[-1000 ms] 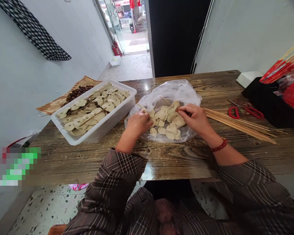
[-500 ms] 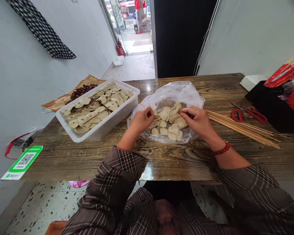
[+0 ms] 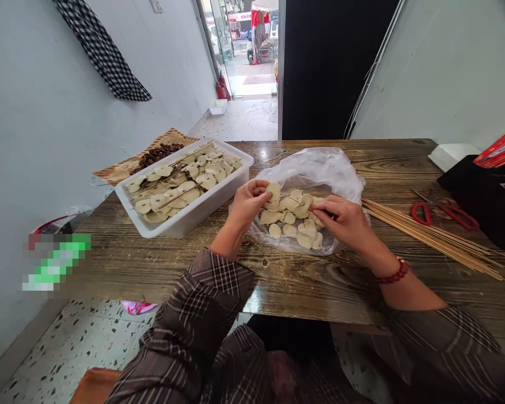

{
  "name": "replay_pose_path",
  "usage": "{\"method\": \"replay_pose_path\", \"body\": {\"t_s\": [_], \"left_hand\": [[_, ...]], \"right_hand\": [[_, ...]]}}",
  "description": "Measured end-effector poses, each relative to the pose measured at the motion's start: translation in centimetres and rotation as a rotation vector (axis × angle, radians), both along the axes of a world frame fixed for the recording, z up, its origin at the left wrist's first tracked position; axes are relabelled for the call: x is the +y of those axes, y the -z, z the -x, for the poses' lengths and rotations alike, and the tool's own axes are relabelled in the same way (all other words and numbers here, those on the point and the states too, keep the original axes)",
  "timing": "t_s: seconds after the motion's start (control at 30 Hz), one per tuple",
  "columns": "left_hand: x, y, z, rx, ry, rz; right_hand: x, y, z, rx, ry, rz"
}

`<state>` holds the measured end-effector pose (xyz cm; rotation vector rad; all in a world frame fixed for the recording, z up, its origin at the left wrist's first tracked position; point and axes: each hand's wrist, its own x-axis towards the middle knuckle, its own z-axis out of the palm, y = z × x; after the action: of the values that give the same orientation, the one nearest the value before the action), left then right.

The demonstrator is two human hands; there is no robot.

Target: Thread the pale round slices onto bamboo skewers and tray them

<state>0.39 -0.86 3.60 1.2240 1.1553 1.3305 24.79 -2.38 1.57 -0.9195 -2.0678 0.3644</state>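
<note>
Between the thumb and fingers of my left hand (image 3: 246,207) is a pale round slice (image 3: 273,192), possibly potato. My right hand (image 3: 345,219) pinches a thin bamboo skewer, its tip pointing left toward that slice. Threaded on the skewer near my right fingertips is another pale slice (image 3: 304,206); how many are on it I cannot tell. Under both hands a clear plastic bag (image 3: 328,164) lies spread open with several loose slices (image 3: 307,234) on it. To the left, a white plastic tub (image 3: 189,220) holds many skewered slices (image 3: 208,178).
Loose bamboo skewers (image 3: 431,238) lie right of the bag on the wooden table (image 3: 185,275). Beyond them are red-handled scissors (image 3: 423,214) and a black holder (image 3: 467,188). Dark brown pieces (image 3: 160,154) rest on striped paper (image 3: 113,168) behind the tub.
My left hand has raised a slice from the pile, up beside the skewer tip. My right hand still grips the skewer with its slice. The whole view has shifted slightly.
</note>
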Motion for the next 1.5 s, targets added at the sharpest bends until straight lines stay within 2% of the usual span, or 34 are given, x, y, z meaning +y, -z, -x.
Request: {"method": "replay_pose_path", "body": {"t_s": [0.23, 0.67, 0.97, 1.1, 1.23, 1.4, 1.5], "left_hand": [[0.3, 0.3, -0.1, 0.070, -0.112, -0.093], [0.3, 0.8, -0.1, 0.151, -0.075, -0.138], [0.0, 0.5, -0.8, 0.441, -0.138, -0.237], [-0.4, 0.4, -1.4, 0.507, -0.130, -0.271], [-0.4, 0.5, -1.6, 0.454, -0.084, -0.234], [0.0, 0.8, -0.9, 0.254, -0.113, -0.171], [0.1, 0.8, -0.7, 0.103, -0.082, -0.098]], "right_hand": [[-0.1, 0.1, 0.0, -0.047, 0.003, -0.007], [0.0, 0.1, -0.2, -0.099, 0.022, 0.018], [0.0, 0.4, -0.1, -0.138, 0.031, 0.011], [0.1, 0.6, 0.0, -0.141, 0.030, 0.009], [0.1, 0.7, 0.0, -0.141, 0.026, 0.013], [0.0, 0.3, 0.1, -0.097, 0.030, 0.000], [-0.1, 0.2, 0.1, -0.079, 0.018, -0.010]]}}
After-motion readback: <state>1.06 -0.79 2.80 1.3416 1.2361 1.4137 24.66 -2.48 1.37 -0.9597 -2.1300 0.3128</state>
